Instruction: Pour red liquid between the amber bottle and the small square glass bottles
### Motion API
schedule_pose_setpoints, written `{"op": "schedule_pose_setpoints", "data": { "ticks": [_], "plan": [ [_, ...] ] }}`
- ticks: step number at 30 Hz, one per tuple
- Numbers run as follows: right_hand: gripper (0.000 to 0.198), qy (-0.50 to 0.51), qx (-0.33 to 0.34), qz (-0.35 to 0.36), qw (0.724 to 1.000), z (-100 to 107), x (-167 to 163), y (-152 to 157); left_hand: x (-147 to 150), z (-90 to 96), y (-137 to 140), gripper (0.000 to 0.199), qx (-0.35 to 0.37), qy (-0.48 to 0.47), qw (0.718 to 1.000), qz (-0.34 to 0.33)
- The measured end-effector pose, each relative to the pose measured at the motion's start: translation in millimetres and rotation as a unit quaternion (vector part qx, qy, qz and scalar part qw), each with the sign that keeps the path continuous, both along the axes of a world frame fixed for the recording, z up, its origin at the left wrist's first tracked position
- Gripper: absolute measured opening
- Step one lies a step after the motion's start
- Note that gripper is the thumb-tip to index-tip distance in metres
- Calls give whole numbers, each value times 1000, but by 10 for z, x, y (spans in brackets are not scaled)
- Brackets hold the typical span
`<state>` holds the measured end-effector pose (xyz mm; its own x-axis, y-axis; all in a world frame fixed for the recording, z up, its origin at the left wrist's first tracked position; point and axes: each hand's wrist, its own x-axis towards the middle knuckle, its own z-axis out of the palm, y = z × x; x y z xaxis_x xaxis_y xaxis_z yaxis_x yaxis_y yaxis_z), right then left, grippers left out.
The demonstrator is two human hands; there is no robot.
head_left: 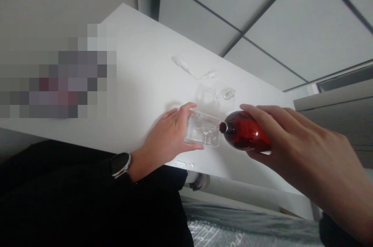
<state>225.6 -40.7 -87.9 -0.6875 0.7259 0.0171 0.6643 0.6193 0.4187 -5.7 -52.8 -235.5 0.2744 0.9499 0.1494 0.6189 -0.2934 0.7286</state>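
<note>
My left hand [171, 132] is closed around the left side of a small clear rectangular box [194, 133], with thumb and fingers along two of its sides. From the right, my right hand [294, 134] grips a dark red glass bottle [247, 132]. The bottle lies tilted, its open neck at the box's right edge. Clear, rippled shapes show inside the box near the bottle mouth; whether they are flowing liquid or a solid piece, I cannot tell. Just beyond the box is a clear square tray [208, 97], with a small clear oval piece [227, 93] at its right.
Two whitish, slender items [183, 65] lie farther back on the white table [140, 64]. Wet-looking clear marks [183, 163] show near the front edge. Pixelation hides an area at the left. Panelled doors [201, 6] stand behind the table, and plastic-wrapped material [215, 233] lies below.
</note>
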Motion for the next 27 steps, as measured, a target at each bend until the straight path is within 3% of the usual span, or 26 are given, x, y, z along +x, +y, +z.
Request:
{"op": "schedule_pose_setpoints", "data": {
  "ticks": [8,15,27],
  "plan": [
    [63,20,-16,-32,999,-48,1,-14,-1,36,9,100,-9,11,1000,-2],
    [53,90,-29,-43,995,-154,53,-30,-47,63,13,93,11,31,999,-39],
    [55,285,-97,-149,942,-276,640,-465,-320,239,229,75,59,119,991,-19]
  ]
}}
